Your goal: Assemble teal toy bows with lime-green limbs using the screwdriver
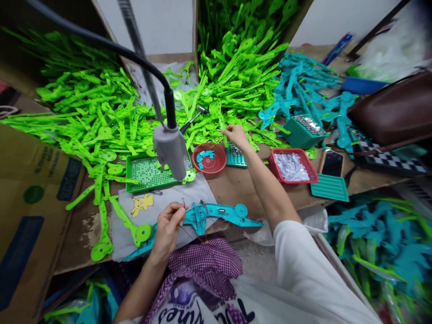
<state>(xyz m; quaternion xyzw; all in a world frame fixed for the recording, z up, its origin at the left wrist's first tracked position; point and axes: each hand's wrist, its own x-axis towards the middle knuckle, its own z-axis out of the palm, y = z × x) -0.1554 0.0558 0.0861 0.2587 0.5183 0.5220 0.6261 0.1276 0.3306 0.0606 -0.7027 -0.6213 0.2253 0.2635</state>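
My left hand [168,225] is closed, thumb against fingers, in front of the long blue plastic part [219,211]. Pinched in it is a thin wire [183,203] whose tip pokes up past the fingertips. Red and dark wires trail below the hand, and a small metal piece sits in the part's right arm. My right hand [236,135] reaches away over the teal tray [236,158] of small metal pieces, thumb and forefinger pressed together. Whatever lies between those fingertips is too small to make out. Beside that tray stands a red round basket [209,163] with blue bits.
A grey power tool [169,148] hangs above a green tray [135,180]. Green plastic parts [101,103] heap along the back, blue ones [300,81] at right. A red bin [313,176] of white strips, a teal box [300,135] and a phone [331,163] stand right.
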